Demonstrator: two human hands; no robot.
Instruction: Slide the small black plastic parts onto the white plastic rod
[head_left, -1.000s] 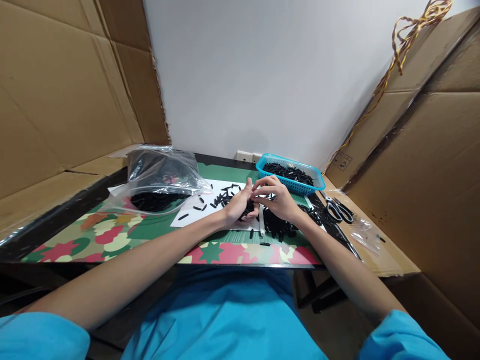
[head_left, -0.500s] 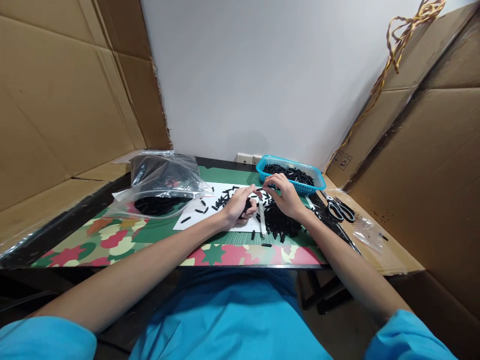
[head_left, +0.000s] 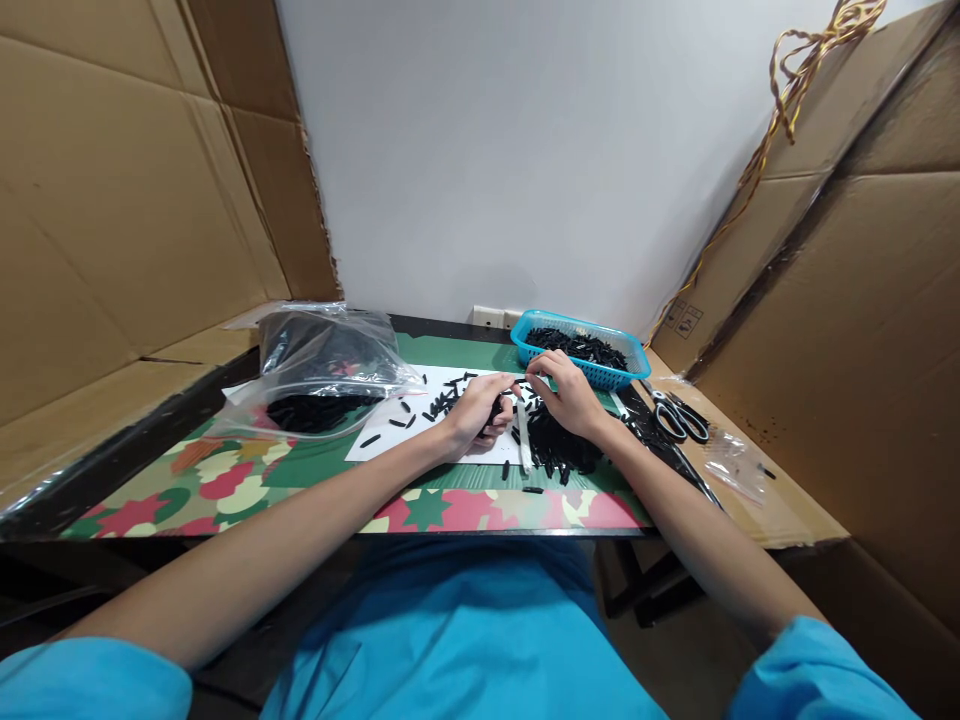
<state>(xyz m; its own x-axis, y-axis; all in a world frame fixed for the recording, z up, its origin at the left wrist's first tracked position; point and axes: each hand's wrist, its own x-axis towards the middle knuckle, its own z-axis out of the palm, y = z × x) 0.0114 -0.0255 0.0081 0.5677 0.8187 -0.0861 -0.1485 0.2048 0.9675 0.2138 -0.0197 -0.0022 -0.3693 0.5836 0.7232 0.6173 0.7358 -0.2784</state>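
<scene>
Our left hand [head_left: 480, 412] at frame centre, curled around black pieces [head_left: 493, 408], our right hand [head_left: 566, 395] beside it, fingers bent, grip unclear, basket [head_left: 619, 378] behind.

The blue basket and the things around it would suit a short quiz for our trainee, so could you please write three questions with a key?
1. Multiple choice: what does the blue basket hold?
A) Coins
B) Small black pieces
C) White buttons

2. True or false: neither the left hand nor the right hand touches the scissors.

3. Fill the gap: seen by the person wearing the camera, the see-through bag lies mostly to the ____ of the white paper.

Key: 1. B; 2. True; 3. left
</scene>
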